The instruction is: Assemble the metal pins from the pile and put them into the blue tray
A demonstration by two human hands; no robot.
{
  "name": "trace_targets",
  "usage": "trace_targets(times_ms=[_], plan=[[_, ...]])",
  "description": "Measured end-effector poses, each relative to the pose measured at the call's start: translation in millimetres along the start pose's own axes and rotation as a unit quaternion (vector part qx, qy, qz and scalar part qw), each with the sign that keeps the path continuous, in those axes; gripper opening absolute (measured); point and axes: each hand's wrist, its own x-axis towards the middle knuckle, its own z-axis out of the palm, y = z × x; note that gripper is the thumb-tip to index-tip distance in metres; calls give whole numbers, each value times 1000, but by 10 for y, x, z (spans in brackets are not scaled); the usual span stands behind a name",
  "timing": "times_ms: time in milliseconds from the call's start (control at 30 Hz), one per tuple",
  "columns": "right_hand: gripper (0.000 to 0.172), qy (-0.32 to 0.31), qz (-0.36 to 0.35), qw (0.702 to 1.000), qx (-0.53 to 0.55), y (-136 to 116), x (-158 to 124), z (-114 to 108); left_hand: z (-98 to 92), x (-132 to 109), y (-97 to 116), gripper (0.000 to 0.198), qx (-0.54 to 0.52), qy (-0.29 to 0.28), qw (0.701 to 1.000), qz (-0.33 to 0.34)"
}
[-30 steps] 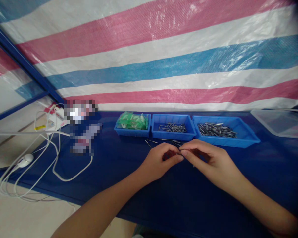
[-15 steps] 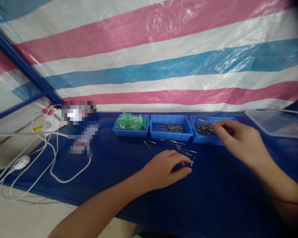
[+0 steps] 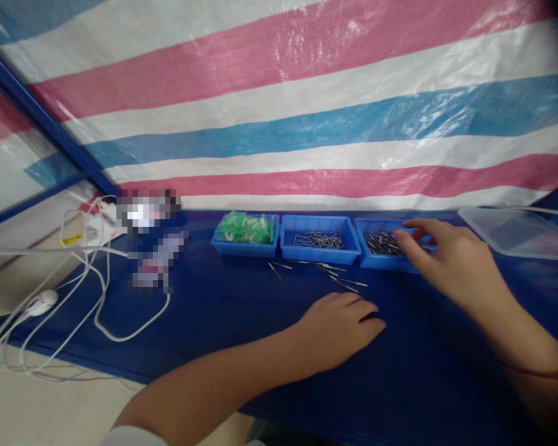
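Observation:
My left hand (image 3: 341,327) rests low over the blue table with its fingers curled together and its thumb close under them. What it holds, if anything, is hidden. Behind it lie loose pop rivets (image 3: 332,271), thin metal pins with silver ends. Over the right blue bin (image 3: 381,261) is my right hand (image 3: 460,263), thumb and forefinger apart with nothing visible between them. Dark rivets (image 3: 382,242) fill part of that bin, and the hand covers its right side. The middle blue bin (image 3: 292,253) contains more silver rivets (image 3: 323,239).
At the left of the row, a blue bin (image 3: 244,249) holds green packets (image 3: 244,228). A clear plastic lid (image 3: 521,235) lies at the right. White cables (image 3: 105,291) and blurred-out items (image 3: 160,263) are at the left. A striped sheet (image 3: 279,142) hangs behind.
My left hand has moved right and toward me; the rivet at its fingertips no longer shows. My right thumb and forefinger have parted, and the silver piece by them is gone from view.

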Motion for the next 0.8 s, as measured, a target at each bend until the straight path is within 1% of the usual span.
trace_targets(times_ms=[67,167,233,300,367,433,500,533,600,667,733,800], plan=[[38,2,-15,1000,17,-58,-13,-24,-44,-7,-23,24,20,7,1000,-12],[35,8,-33,999,41,-133,-32,-56,-91,-4,-45,22,53,11,995,-83],[32,13,-42,998,46,-168,-44,-71,-100,3,-58,23,64,-2,990,-124],[31,13,-52,997,49,-190,-53,-82,-98,10,-68,21,65,-18,989,-133],[31,10,-67,996,55,-204,-59,-91,-98,14,-74,18,66,-31,990,-123],[30,8,-82,995,65,-220,-64,-103,-102,13,-80,20,63,-41,991,-113],[29,8,-92,993,77,-253,-69,-127,-109,6,-96,23,46,-44,991,-118],[28,9,-94,992,87,-279,-74,-144,-113,1,-111,24,26,-36,991,-127],[24,4,-96,987,125,-352,-94,-188,-124,-8,-151,24,-42,10,987,-153],[22,-22,-88,978,186,-446,-129,-235,-146,-11,-194,23,-145,88,967,-188],[21,-74,-67,963,252,-545,-178,-270,-176,-5,-222,19,-251,164,927,-228],[24,-129,-53,942,306,-631,-232,-283,-201,8,-226,14,-332,212,880,-265]])
